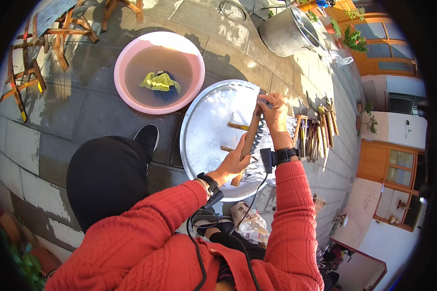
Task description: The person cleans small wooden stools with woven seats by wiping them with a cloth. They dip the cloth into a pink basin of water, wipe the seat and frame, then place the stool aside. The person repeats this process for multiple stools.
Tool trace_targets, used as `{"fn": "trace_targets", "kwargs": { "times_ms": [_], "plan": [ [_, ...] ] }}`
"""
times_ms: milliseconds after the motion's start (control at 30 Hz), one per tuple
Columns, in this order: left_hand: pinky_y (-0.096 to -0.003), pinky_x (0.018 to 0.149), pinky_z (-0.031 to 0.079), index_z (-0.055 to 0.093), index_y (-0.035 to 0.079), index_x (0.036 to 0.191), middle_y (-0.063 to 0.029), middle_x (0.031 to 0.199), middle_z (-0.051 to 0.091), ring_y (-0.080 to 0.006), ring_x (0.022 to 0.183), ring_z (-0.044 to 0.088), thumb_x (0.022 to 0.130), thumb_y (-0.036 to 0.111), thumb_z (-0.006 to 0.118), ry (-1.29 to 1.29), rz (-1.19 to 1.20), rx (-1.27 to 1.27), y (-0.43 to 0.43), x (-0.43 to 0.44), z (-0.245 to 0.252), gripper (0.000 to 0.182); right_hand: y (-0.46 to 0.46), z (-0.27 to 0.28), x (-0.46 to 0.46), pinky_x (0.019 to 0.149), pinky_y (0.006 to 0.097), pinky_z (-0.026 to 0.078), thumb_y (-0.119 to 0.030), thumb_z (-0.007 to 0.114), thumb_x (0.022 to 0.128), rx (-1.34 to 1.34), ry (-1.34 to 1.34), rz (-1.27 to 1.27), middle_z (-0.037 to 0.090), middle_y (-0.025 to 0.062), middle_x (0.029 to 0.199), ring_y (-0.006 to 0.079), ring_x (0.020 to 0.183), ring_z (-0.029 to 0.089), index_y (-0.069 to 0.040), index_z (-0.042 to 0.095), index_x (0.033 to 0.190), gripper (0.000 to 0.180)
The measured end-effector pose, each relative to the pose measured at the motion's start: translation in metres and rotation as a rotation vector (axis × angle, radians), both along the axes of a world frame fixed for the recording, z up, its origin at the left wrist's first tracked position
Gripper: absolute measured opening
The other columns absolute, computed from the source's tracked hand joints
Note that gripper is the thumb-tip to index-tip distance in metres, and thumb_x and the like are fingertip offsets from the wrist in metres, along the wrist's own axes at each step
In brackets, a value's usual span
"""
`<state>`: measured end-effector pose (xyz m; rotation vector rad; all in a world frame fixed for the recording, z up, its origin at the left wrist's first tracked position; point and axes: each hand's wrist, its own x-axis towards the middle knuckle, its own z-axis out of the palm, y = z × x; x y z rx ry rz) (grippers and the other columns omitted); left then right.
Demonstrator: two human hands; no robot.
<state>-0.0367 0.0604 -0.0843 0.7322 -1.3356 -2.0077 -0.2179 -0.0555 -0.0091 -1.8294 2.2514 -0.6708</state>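
My left hand grips the lower part of a brown wooden bar, held tilted over a large round metal basin. At the bar's upper end, my right hand pinches a small greyish scrubbing pad or cloth against the wood. Inside the basin is sudsy water, and two shorter wooden pieces show there, one a stick with a yellow mark. Crumpled, shiny silvery material lies at the basin's right side, partly hidden by my arms and the bar.
A pink plastic tub at the upper left holds murky water and a yellow-green cloth. Wooden pieces are stacked on the paving at right. A big metal pot stands beyond, wooden stools upper left, and a plastic bag near my foot.
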Motion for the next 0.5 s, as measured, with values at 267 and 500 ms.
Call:
{"fn": "trace_targets", "kwargs": {
  "times_ms": [267,500],
  "plan": [
    [-0.0307,0.068,0.047,0.003,0.022,0.154,-0.0102,0.090,0.056,-0.0181,0.068,0.054,0.089,0.000,0.051,0.012,0.002,-0.033,-0.001,0.002,0.004,0.084,-0.044,0.006,-0.002,0.077,0.0370,0.051,-0.009,0.079,0.070,-0.149,0.051,-0.049,0.064,0.0102,0.087,0.0280,0.086,0.062,-0.009,0.075,0.086,0.017],
    [-0.0286,0.087,0.043,0.010,0.013,0.155,-0.0043,0.110,0.054,-0.0123,0.094,0.050,0.102,0.026,0.048,0.280,-0.183,0.310,-0.012,0.011,-0.001,0.066,0.031,0.008,0.035,0.086,0.0385,0.047,-0.006,0.077,0.073,-0.070,0.132,0.200,0.063,0.0089,0.096,0.0286,0.097,0.057,-0.010,0.075,0.091,0.019]
  ]
}}
